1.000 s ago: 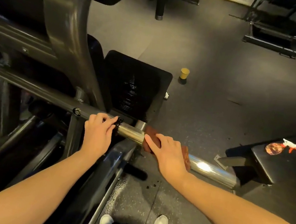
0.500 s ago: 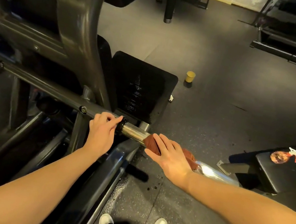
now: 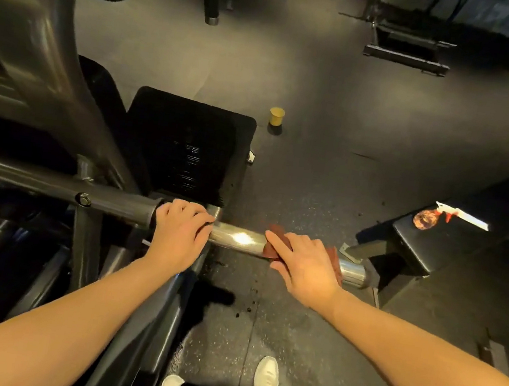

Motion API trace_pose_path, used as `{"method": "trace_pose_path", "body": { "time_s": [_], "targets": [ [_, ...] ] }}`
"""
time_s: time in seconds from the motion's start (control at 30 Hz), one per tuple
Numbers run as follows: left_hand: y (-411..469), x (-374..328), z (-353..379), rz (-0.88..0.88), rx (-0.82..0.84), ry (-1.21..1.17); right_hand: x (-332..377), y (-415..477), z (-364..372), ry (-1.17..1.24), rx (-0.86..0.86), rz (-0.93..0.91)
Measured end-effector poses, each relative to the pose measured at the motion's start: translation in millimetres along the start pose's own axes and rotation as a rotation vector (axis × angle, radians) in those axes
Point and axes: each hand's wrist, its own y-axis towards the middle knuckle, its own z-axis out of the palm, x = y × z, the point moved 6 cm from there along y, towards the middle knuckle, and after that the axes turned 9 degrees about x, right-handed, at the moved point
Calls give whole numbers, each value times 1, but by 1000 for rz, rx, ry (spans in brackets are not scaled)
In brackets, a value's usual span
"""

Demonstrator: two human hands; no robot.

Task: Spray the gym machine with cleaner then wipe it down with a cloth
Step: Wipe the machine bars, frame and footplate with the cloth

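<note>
Fingers (image 3: 192, 213) of the left hand (image 3: 178, 237) are curled over the bar (image 3: 239, 238) of the gym machine (image 3: 35, 61), which is gripped where the dark tube meets the chrome end. The right hand (image 3: 306, 268) is laid nearly flat, fingers straight, and pressed on a reddish-brown cloth (image 3: 273, 243) draped over the chrome near its outer end. Bare chrome is left between the hands. A spray bottle (image 3: 470, 220) is laid on its side on a black bench (image 3: 435, 253) to the right, well apart from both hands. A yellow cup (image 3: 276, 116) is seen on the floor (image 3: 358, 109) beyond the machine's black pad (image 3: 187, 149).
</note>
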Motion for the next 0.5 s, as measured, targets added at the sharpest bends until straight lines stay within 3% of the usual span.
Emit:
{"method": "trace_pose_path", "body": {
  "time_s": [0.1,0.2,0.3,0.4,0.5],
  "targets": [
    [7,-11,7,23,30,-7,-44,-43,9,62,-89,186],
    [10,-15,8,12,60,-22,-61,-74,23,188,-199,486],
    [9,-17,7,-3,71,-46,-46,-81,34,404,-277,785],
    [9,-17,5,1,92,-35,-23,-69,27,678,-350,955],
    [9,-12,3,50,100,-12,-3,-59,25,745,-399,1070]
  ]
}}
